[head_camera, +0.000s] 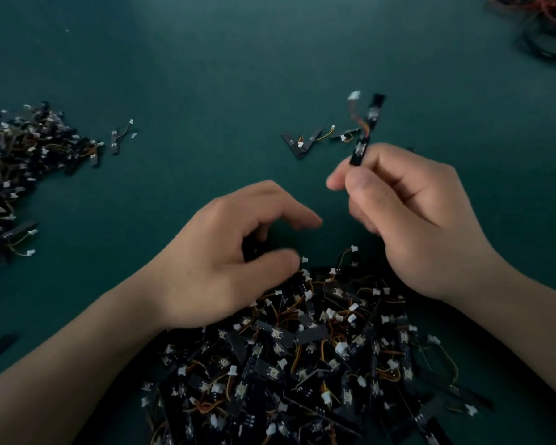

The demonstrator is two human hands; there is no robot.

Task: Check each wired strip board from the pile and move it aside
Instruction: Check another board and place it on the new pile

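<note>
A big pile of black strip boards (pixel 308 358) with orange-yellow wires and white plugs lies on the green table in front of me. My right hand (pixel 408 213) pinches the lower end of one black strip board (pixel 368 128), holding it upright above the table; its wire and white plug curl up at the left. My left hand (pixel 235 252) hovers at the pile's far left edge with curled fingers, thumb close to a white plug. Something dark sits under its fingers; whether it grips that I cannot tell.
A second heap of strip boards (pixel 16 165) spreads along the left edge. A few loose boards (pixel 302 141) lie beyond my right hand, and one (pixel 116 141) near the left heap. Tangled red and black wires (pixel 543 24) sit at the far right corner.
</note>
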